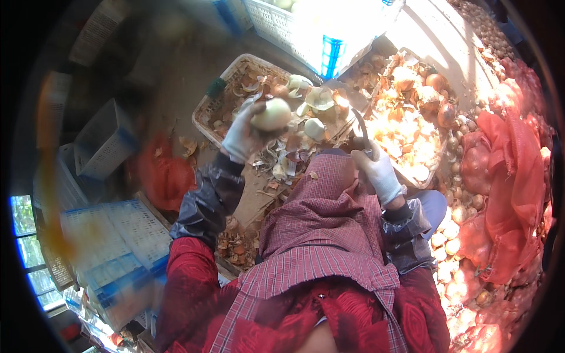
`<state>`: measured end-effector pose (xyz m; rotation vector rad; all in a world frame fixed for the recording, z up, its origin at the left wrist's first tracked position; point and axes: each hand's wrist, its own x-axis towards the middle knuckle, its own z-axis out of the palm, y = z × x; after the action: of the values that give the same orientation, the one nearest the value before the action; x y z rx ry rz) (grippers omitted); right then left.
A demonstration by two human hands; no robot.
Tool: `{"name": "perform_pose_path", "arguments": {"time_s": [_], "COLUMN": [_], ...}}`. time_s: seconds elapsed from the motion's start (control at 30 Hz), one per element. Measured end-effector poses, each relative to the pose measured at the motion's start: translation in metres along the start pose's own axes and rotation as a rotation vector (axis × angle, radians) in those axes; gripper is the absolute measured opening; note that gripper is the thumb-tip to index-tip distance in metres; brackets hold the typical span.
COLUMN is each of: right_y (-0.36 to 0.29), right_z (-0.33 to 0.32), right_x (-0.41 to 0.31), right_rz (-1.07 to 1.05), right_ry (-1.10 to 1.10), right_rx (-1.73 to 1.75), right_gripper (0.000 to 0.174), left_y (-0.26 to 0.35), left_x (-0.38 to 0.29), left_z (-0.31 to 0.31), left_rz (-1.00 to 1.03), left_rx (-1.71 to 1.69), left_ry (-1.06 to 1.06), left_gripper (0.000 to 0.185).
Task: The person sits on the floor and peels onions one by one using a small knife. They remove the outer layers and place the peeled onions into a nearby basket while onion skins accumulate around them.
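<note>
Wearing a white glove, my left hand (245, 132) is closed around a pale peeled onion (272, 114) above the left basket. My right hand (376, 165), gloved too, grips a knife with a curved blade (362, 125) that points up and away from me. Beneath the onion lies a shallow crate (207, 108) holding onion skins, and a pale cut onion piece (314, 128) rests among the scraps. To the right, a second crate (419, 182) holds brown unpeeled onions (403, 78) and bright, sunlit skins.
A white plastic basket (276, 24) with a blue corner stands ahead. Red mesh sacks (507, 185) and loose onions (450, 247) fill the right side. At left are stacked white and blue crates (119, 238) and a red mesh bag (167, 176). Onion skins (236, 247) litter the floor.
</note>
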<state>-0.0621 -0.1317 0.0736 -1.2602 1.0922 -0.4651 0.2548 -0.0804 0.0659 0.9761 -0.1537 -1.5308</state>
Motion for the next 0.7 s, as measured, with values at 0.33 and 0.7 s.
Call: {"name": "perform_pose_path", "arguments": {"time_s": [0.33, 0.7], "right_y": [0.007, 0.090], "right_z": [-0.020, 0.036], "right_x": [0.038, 0.190], "right_rz": [-0.255, -0.269], "right_ry": [-0.055, -0.149], "right_rx": [-0.434, -0.679], "right_gripper": [0.040, 0.047], "left_y": [0.023, -0.101], "left_x": [0.030, -0.034], "left_z": [0.054, -0.056], "left_rz": [0.240, -0.003], "left_rx": [0.191, 0.050], "left_ry": [-0.124, 0.108], "left_gripper": [0.033, 0.031]}}
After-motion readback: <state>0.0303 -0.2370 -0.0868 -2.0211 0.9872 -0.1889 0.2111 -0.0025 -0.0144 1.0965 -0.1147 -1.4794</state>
